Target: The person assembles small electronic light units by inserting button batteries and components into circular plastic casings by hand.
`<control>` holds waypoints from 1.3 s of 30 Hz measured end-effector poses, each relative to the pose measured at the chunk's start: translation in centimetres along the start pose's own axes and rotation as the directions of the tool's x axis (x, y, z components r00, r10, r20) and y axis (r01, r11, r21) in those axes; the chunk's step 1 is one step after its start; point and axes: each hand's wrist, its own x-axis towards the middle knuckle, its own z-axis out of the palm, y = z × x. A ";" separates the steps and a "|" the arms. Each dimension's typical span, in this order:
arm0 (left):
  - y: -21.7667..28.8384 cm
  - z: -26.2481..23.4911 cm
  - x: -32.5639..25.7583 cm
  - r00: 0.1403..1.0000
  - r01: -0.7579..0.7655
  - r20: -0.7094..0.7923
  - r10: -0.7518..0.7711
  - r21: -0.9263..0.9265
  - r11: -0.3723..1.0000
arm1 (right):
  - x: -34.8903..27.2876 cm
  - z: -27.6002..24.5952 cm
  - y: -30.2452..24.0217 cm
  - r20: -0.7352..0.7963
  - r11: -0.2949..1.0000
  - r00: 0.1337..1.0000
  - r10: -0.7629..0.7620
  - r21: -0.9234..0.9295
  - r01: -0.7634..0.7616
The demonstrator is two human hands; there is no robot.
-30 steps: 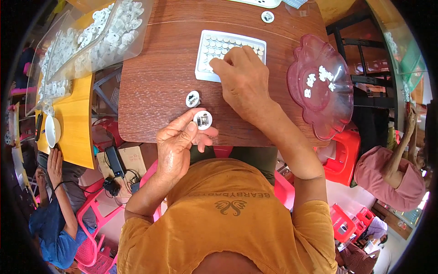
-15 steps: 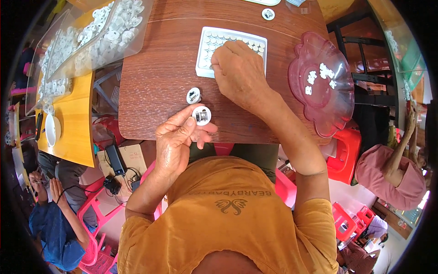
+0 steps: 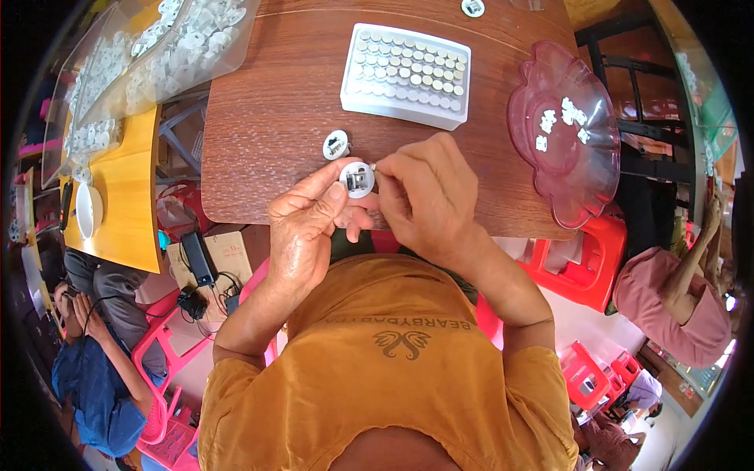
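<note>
My left hand (image 3: 302, 224) pinches a round white plastic housing (image 3: 358, 180) by its edge, its open face showing a dark recess with metal parts. My right hand (image 3: 432, 196) is closed, thumb against forefinger, at the right rim of that housing. Between those fingertips a small button cell (image 3: 375, 166) just shows, mostly covered by the fingers. A second white housing (image 3: 336, 144) lies on the table just beyond my left fingers. Behind my hands stands a white tray (image 3: 400, 108) holding rows of button cells (image 3: 408, 67).
A translucent red scalloped dish (image 3: 534, 173) with several small white parts (image 3: 577, 114) sits at the right. Another round housing (image 3: 472, 8) lies at the far edge. Clear bins of white parts (image 3: 188, 59) and a white bowl (image 3: 88, 210) are at the left. People sit on both sides.
My right hand has come back from the tray of cells to the housing, a small cell in its fingertips. My left hand keeps its hold on the housing.
</note>
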 end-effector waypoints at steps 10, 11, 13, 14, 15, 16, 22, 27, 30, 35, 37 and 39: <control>-0.7 1.3 -0.7 0.993 -0.116 -0.002 0.117 0.054 0.992 | -1.8 0.1 -0.4 -0.012 0.979 0.988 -0.154 -0.135 0.151; -0.7 1.3 -0.7 0.993 -0.117 -0.003 0.117 0.053 0.992 | -1.8 0.0 -0.4 0.003 0.978 0.988 -0.155 -0.139 0.153; -0.8 1.4 -0.7 0.993 -0.114 -0.007 0.115 0.048 0.992 | -2.0 -0.1 -0.4 0.006 0.980 0.988 -0.153 -0.128 0.153; -0.8 1.4 -0.7 0.993 -0.115 -0.008 0.115 0.047 0.992 | -2.0 -0.1 -0.4 0.009 0.981 0.988 -0.153 -0.118 0.153; -0.8 1.5 -0.8 0.994 -0.108 -0.017 0.109 0.037 0.993 | -2.0 -0.1 -0.5 0.011 0.981 0.988 -0.154 -0.116 0.154; -0.8 1.4 -0.8 0.994 -0.102 -0.027 0.103 0.028 0.994 | -1.9 -0.1 -0.5 0.016 0.983 0.989 -0.149 -0.105 0.149; -0.9 1.3 -0.7 0.997 -0.071 -0.023 0.072 0.044 0.996 | -2.1 -0.2 -0.1 0.025 0.996 0.996 -0.084 -0.007 0.084; -1.1 1.2 -0.7 0.997 -0.071 -0.017 0.073 0.068 0.995 | -2.1 -0.1 -0.1 0.028 0.995 0.996 -0.086 0.044 0.084; -1.1 1.4 -0.7 0.996 -0.085 -0.020 0.087 0.089 0.992 | -2.0 -0.2 0.0 0.035 0.996 0.996 -0.081 0.038 0.080; -1.3 1.4 -0.9 0.993 -0.114 0.002 0.114 0.130 0.985 | -1.9 -0.5 -0.1 0.083 0.982 0.992 0.093 0.156 -0.105; -1.5 1.4 -0.9 0.991 -0.134 -0.009 0.137 0.142 0.981 | -1.9 -0.7 -0.6 0.107 0.961 0.977 0.187 0.184 -0.204; -1.8 1.4 -1.0 0.988 -0.153 -0.004 0.156 0.167 0.974 | -1.9 -0.9 -0.9 0.133 0.930 0.951 0.278 0.210 -0.301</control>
